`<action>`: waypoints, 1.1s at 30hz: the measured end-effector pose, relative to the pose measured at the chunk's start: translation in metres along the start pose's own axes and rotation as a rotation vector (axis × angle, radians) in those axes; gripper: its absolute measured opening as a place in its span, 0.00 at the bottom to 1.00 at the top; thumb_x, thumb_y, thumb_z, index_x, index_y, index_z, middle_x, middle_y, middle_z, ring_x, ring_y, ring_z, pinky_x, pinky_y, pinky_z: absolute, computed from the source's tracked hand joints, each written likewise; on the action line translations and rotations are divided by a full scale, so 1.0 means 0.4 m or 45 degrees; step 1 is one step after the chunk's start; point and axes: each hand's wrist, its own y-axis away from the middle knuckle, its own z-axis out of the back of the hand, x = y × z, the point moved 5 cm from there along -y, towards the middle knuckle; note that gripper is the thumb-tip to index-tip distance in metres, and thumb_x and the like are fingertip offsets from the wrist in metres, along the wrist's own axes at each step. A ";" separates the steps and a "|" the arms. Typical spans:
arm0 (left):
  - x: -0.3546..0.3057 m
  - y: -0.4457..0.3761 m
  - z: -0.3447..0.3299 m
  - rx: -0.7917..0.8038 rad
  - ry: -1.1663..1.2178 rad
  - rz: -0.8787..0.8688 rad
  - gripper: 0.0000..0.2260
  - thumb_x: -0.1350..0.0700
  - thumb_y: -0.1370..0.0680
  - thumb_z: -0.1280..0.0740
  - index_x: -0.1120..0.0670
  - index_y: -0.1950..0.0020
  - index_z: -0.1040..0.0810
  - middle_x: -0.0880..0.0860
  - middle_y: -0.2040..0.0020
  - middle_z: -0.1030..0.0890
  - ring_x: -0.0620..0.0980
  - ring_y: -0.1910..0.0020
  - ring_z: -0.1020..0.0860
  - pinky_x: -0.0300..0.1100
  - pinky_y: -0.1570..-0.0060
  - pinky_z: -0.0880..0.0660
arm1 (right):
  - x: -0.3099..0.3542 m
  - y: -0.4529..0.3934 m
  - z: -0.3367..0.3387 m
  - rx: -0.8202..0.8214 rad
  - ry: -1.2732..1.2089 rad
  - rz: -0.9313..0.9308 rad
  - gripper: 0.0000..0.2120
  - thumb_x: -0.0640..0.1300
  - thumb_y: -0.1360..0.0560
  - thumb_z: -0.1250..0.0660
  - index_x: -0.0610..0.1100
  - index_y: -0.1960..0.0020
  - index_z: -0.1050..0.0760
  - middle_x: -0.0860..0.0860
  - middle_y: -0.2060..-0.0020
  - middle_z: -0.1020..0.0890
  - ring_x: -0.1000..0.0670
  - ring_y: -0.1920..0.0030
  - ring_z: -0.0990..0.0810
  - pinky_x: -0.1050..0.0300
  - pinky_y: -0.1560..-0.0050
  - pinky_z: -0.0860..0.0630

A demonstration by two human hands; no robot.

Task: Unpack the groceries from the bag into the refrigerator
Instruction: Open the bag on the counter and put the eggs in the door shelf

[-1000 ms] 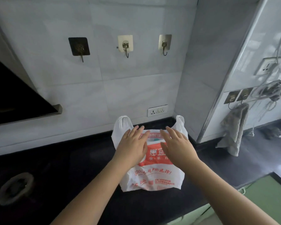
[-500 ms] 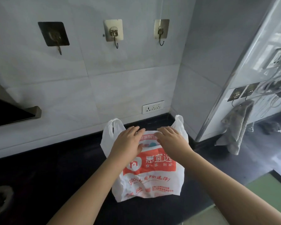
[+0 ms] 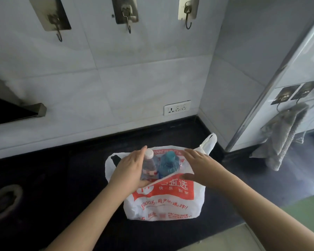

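Head view looks down on a white plastic bag (image 3: 163, 201) standing on the black counter (image 3: 62, 178), near the corner of the tiled wall. Both hands spread its mouth so the contents show. The left hand (image 3: 129, 171) has a loose grip on the bag's near edge, beside a clear bottle with a white cap (image 3: 149, 163). The right hand (image 3: 201, 167) is flat and released, pressing the other side outward. A blue-capped bottle (image 3: 169, 163) stands beside the clear one, both inside the bag. No refrigerator is in view.
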 end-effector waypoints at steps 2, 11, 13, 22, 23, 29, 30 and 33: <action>0.003 0.010 -0.013 -0.075 0.082 0.063 0.49 0.40 0.34 0.23 0.49 0.23 0.48 0.50 0.27 0.31 0.48 0.31 0.29 0.44 0.33 0.30 | -0.003 0.009 -0.014 -0.043 -0.066 -0.006 0.41 0.67 0.28 0.37 0.53 0.22 0.50 0.54 0.23 0.41 0.48 0.25 0.39 0.45 0.27 0.40; 0.007 0.038 -0.054 -0.334 -0.024 -0.025 0.34 0.38 0.35 0.25 0.54 0.35 0.29 0.53 0.38 0.23 0.51 0.40 0.22 0.46 0.41 0.24 | -0.031 0.066 -0.020 -0.487 0.047 0.138 0.33 0.56 0.30 0.27 0.49 0.29 0.32 0.47 0.33 0.26 0.43 0.37 0.23 0.44 0.36 0.29; -0.013 0.045 -0.050 -0.426 -0.080 -0.153 0.29 0.38 0.35 0.29 0.55 0.42 0.25 0.53 0.44 0.21 0.51 0.45 0.21 0.46 0.46 0.23 | -0.047 0.075 -0.024 -0.515 0.008 0.080 0.36 0.56 0.31 0.26 0.48 0.27 0.34 0.47 0.33 0.26 0.43 0.39 0.21 0.45 0.37 0.27; -0.032 0.071 -0.147 -0.130 -0.012 -0.397 0.24 0.39 0.23 0.41 0.50 0.33 0.23 0.46 0.39 0.19 0.45 0.41 0.21 0.46 0.41 0.23 | -0.091 0.143 -0.063 -0.772 -0.052 -0.010 0.27 0.49 0.35 0.21 0.47 0.40 0.28 0.48 0.52 0.17 0.45 0.59 0.16 0.49 0.59 0.19; -0.028 0.073 -0.153 -0.116 -0.021 -0.382 0.24 0.39 0.23 0.43 0.50 0.33 0.23 0.45 0.39 0.19 0.45 0.42 0.20 0.45 0.42 0.22 | -0.097 0.149 -0.076 -0.805 -0.030 0.032 0.25 0.47 0.35 0.20 0.46 0.42 0.26 0.48 0.54 0.17 0.45 0.61 0.16 0.49 0.60 0.19; -0.012 0.090 -0.204 0.143 -0.038 -0.265 0.28 0.39 0.22 0.50 0.48 0.25 0.33 0.45 0.34 0.22 0.46 0.36 0.24 0.43 0.36 0.30 | -0.116 0.164 -0.188 -0.742 0.091 0.272 0.08 0.46 0.33 0.23 0.48 0.54 0.17 0.50 0.57 0.17 0.47 0.59 0.18 0.51 0.55 0.19; -0.009 0.093 -0.217 0.200 -0.067 -0.252 0.29 0.39 0.22 0.51 0.47 0.23 0.36 0.46 0.34 0.23 0.46 0.35 0.25 0.43 0.35 0.31 | -0.112 0.166 -0.208 -0.715 0.117 0.335 0.07 0.48 0.31 0.24 0.48 0.55 0.17 0.50 0.55 0.17 0.47 0.56 0.17 0.50 0.49 0.19; -0.011 0.101 -0.244 0.304 -0.120 -0.252 0.27 0.39 0.19 0.50 0.47 0.22 0.41 0.47 0.32 0.24 0.47 0.35 0.27 0.43 0.35 0.32 | -0.085 0.171 -0.245 -0.647 0.182 0.478 0.09 0.50 0.31 0.24 0.48 0.54 0.18 0.51 0.53 0.17 0.48 0.51 0.18 0.50 0.35 0.28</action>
